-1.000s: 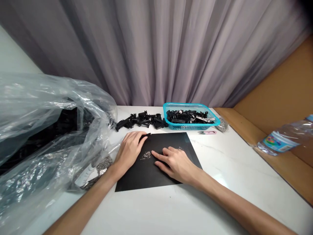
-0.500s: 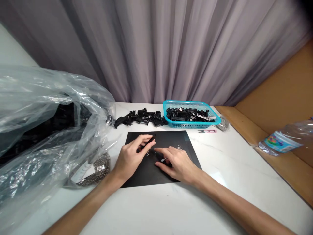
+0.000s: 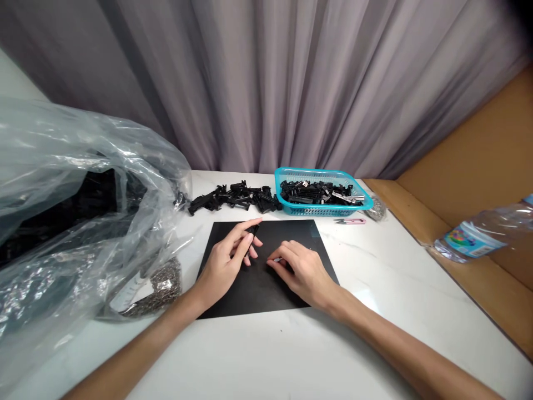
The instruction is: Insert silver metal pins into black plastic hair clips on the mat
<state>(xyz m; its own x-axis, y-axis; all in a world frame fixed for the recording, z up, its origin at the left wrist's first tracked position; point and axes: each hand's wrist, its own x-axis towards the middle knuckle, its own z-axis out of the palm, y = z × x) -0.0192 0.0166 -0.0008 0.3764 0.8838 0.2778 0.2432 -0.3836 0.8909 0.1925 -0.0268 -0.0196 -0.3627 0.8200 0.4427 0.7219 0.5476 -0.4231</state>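
Note:
Both hands rest over a black mat [image 3: 291, 232] on the white table. My left hand [image 3: 225, 264] pinches a slim black plastic clip piece [image 3: 253, 231] between thumb and fingers, its end pointing up and right. My right hand [image 3: 300, 270] sits just to the right, fingers curled, with thumb and forefinger pinched on a tiny silvery metal piece [image 3: 276, 259]. The two hands are a few centimetres apart. A few small silvery bits lie on the mat near the right hand; they are too small to make out clearly.
A loose pile of black clip parts [image 3: 233, 198] lies behind the mat, beside a turquoise basket [image 3: 360, 202] holding more. Pink snips [image 3: 348, 221] lie right of the mat. A big clear plastic bag [image 3: 83, 205] fills the left. A cardboard wall [image 3: 470, 183] and a water bottle [image 3: 478, 233] stand right.
My left hand lifted the black piece off the mat's far edge and drew it toward the middle. My right hand went from flat fingers to a pinch on a silvery piece.

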